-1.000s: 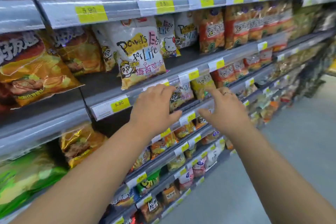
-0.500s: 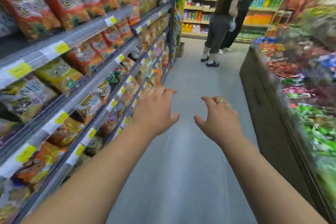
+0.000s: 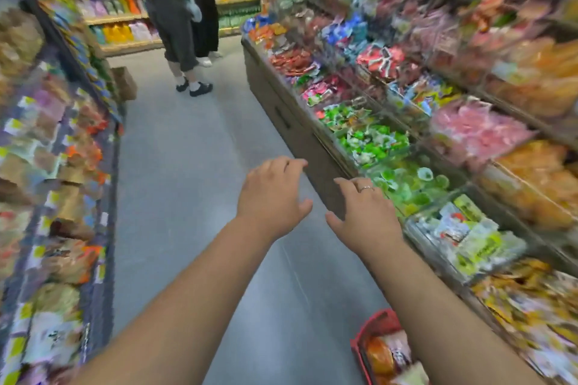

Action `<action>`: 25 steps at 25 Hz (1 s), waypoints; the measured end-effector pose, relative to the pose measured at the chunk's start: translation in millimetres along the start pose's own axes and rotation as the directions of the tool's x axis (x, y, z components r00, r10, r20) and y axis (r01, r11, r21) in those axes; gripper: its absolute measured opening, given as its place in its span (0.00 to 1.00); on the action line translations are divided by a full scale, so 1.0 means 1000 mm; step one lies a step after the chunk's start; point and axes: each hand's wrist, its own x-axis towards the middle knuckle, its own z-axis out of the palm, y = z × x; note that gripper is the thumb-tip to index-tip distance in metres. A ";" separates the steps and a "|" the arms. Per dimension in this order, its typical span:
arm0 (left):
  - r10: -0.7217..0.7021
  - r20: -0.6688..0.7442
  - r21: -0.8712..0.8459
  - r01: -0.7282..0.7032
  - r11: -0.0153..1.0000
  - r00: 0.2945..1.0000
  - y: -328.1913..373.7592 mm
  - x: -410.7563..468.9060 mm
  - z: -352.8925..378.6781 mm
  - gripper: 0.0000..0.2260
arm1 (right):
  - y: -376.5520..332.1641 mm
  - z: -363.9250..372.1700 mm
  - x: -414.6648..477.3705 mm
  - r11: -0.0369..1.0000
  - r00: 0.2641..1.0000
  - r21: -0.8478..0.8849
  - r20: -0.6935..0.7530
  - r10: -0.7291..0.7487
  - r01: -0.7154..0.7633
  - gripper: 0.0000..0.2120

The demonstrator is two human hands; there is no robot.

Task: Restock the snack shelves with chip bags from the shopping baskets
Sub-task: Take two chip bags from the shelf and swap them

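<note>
Red basket (image 3: 369,322): on the floor, holding chip bags (image 3: 380,355), one of them glossy orange. Left hand (image 3: 275,197), right hand (image 3: 366,216): beyond the basket, fingers loosely spread, empty. Snack shelves (image 3: 62,197): left of the basket, blurred.

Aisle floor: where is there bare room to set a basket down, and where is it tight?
The floor is bare between the snack shelves and the candy counter. Tight spots: the red basket by the counter at lower right, the cardboard box against the shelves, and two people at the far end.
</note>
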 end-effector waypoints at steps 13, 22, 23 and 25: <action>0.664 0.266 -0.225 -0.625 0.748 0.699 0.169 0.094 0.148 0.30 | 0.157 0.047 -0.068 0.693 0.694 0.054 -0.007 0.720 -0.718 0.31; 0.821 0.390 -0.412 -0.719 0.560 0.416 0.204 0.048 0.251 0.26 | 0.171 0.130 -0.152 0.295 0.309 0.138 0.088 0.947 -0.945 0.28; 0.816 0.425 -0.421 -0.713 0.561 0.391 0.207 0.039 0.265 0.26 | 0.174 0.144 -0.164 0.258 0.275 0.152 0.104 0.956 -0.954 0.28; 0.800 0.489 -0.425 -0.706 0.566 0.347 0.215 0.024 0.297 0.27 | 0.182 0.172 -0.186 0.181 0.208 0.188 0.135 0.969 -0.965 0.28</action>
